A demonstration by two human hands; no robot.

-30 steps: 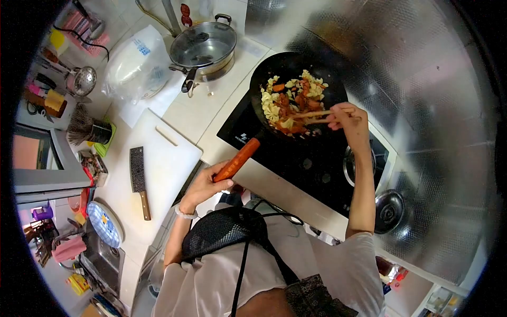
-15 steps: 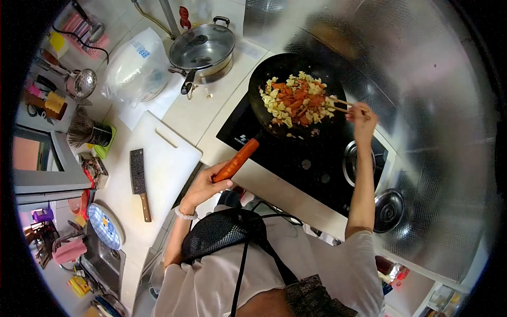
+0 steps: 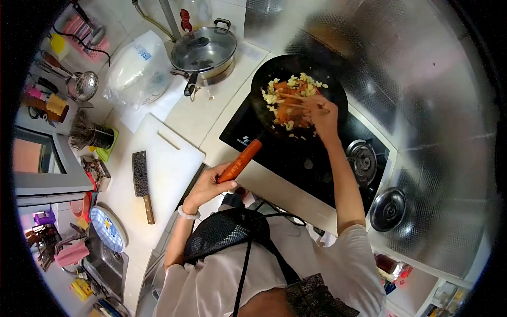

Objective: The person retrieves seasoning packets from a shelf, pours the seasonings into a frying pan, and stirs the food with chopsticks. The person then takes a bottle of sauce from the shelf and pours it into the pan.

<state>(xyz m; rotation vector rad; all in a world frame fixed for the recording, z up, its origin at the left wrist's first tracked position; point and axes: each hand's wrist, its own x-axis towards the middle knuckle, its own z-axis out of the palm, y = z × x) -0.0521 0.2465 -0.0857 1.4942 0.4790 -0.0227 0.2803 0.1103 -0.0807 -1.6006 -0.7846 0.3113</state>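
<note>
Wok (image 3: 285, 64) on hob (image 3: 288, 166), seen from above. The bowl lies ahead of you and slightly to your right; its handle (image 3: 240, 161) slants from the near left rim back toward your left side. Your left hand (image 3: 207, 185) is clamped round the free end of this handle (thumb along the near side), well outside the bowl. Your right hand (image 3: 321, 113) reaches over the near right part of the bowl and pinches the chopsticks (image 3: 293, 97) at their rear ends. The two hands are apart, with the near rim between them.

Note the key relation: the long axis of the chopsticks runs almost straight across from right to left, their tips toward the left half of the bowl, whereas the handle runs obliquely, near to far. The food (image 3: 288, 113), a mix of pale and orange pieces, is heaped about the middle of the bowl, directly left of your right fingers, so your right hand is much the nearer to it. Whether the tips grip a piece cannot be told (the right hand is blurred). To the left of your left hand is the board (image 3: 171, 166), bearing a cleaver (image 3: 140, 174); to the right of the wok is a bare burner (image 3: 363, 162).
</note>
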